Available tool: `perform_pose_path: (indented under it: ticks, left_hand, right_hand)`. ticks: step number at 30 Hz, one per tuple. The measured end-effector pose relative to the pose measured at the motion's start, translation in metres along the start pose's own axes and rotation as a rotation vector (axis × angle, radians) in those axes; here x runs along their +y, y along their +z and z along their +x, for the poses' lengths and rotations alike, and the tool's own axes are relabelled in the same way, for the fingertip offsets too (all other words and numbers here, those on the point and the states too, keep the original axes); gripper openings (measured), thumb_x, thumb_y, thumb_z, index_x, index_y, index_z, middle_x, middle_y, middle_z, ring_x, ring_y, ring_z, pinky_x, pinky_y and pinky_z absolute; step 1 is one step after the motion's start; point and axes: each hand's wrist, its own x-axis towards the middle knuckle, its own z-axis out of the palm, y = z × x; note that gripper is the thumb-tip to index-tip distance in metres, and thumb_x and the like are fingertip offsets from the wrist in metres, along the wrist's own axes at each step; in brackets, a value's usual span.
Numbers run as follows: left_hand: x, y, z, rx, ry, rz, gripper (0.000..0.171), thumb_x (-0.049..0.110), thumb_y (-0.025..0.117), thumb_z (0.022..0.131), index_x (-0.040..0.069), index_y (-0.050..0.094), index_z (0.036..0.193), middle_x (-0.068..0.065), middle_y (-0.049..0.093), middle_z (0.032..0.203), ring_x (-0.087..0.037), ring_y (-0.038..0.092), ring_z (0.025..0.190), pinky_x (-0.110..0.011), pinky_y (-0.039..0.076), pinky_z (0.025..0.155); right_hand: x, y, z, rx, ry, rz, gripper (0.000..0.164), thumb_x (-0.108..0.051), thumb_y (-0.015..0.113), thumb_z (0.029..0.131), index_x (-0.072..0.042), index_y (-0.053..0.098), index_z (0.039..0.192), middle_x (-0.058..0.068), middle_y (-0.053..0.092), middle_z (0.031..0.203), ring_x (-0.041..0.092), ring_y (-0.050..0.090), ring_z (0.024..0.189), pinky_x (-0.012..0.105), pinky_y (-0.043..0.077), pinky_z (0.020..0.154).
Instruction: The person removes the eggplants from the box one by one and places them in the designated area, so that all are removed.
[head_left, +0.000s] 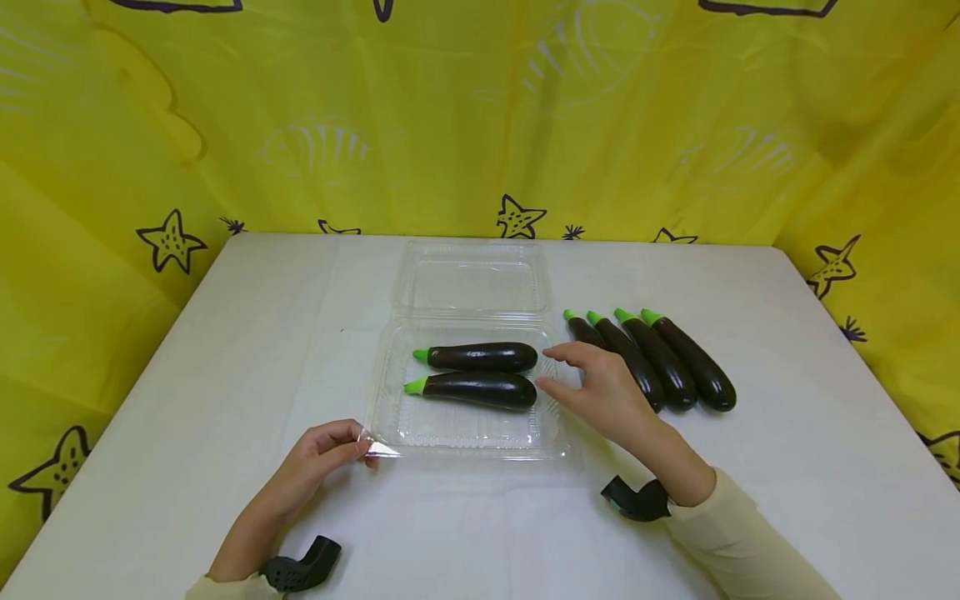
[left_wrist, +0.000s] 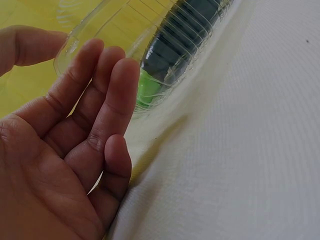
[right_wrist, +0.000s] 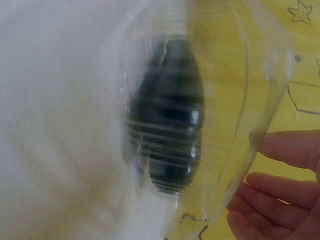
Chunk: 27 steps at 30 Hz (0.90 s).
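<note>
A clear plastic clamshell container lies on the white table with its lid folded back, away from me. Two dark eggplants with green stems lie side by side in its base, stems to the left. My left hand pinches the container's near left corner between thumb and fingers; the left wrist view shows the fingers at the clear rim. Over the container's right edge hovers my right hand, thumb and fingers apart, holding nothing, close to the rounded ends of the eggplants.
Several more eggplants lie side by side on the table to the right, partly behind my right hand. A yellow curtain with sea-creature drawings hangs round the back and sides.
</note>
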Motion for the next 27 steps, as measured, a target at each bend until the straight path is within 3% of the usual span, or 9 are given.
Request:
perform_pose_path:
  ticks: [15, 27]
  left_hand:
    - [0.000, 0.000, 0.001, -0.007, 0.009, -0.007, 0.018, 0.007, 0.049, 0.093, -0.009, 0.054, 0.085, -0.007, 0.062, 0.077, -0.016, 0.055, 0.078, -0.026, 0.043, 0.076]
    - [0.001, 0.000, 0.000, -0.002, -0.002, -0.007, 0.017, 0.007, 0.050, 0.092, -0.008, 0.054, 0.085, -0.007, 0.062, 0.077, -0.018, 0.056, 0.079, -0.025, 0.042, 0.077]
  right_hand:
    - [-0.011, 0.026, 0.004, -0.109, -0.072, -0.034, 0.039, -0.018, 0.076, 0.076, 0.001, 0.063, 0.108, 0.011, 0.063, 0.107, 0.027, 0.057, 0.101, 0.040, 0.044, 0.085]
    - [-0.015, 0.041, 0.004, -0.096, -0.135, -0.089, 0.038, -0.015, 0.076, 0.075, 0.003, 0.063, 0.105, 0.012, 0.063, 0.105, 0.028, 0.055, 0.103, 0.040, 0.041, 0.089]
